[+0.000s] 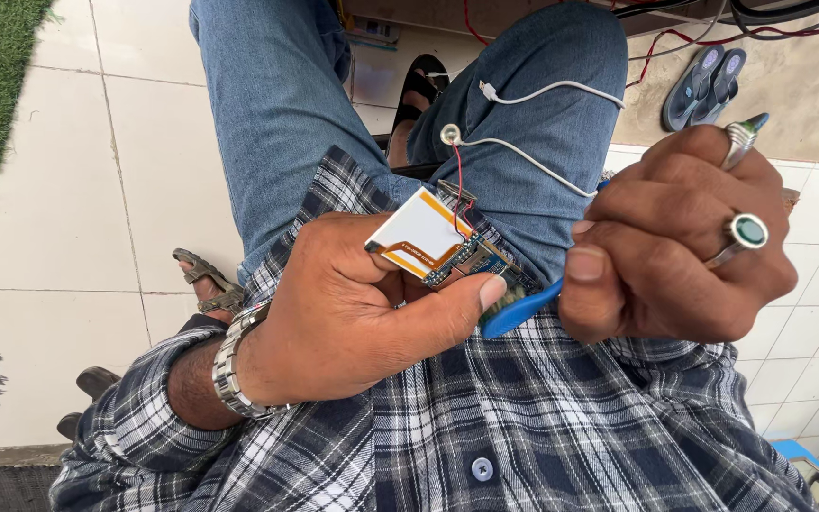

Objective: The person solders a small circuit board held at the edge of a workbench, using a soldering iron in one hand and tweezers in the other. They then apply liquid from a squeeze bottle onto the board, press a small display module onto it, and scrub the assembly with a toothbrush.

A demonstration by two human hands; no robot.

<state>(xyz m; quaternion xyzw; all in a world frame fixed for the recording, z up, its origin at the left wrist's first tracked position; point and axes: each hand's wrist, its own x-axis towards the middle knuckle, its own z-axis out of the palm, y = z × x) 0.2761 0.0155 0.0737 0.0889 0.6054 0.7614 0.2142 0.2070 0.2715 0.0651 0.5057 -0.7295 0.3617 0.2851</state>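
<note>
Left hand [353, 313] grips circuit board [447, 248]; right hand [680, 242] — blue tool [516, 311].

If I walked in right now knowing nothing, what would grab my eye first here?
Most likely the two hands meeting at the centre: the left hand pinches a small circuit board with a white and orange panel, while the right hand, wearing a green-stoned ring, grips a blue tool against it. Next, thin white wires trail over the jeans above, and a steel wristwatch shines on the left wrist.

Blue tool [516, 308] mostly inside the right hand [680, 242] (tip behind circuit board [471, 261])
</note>
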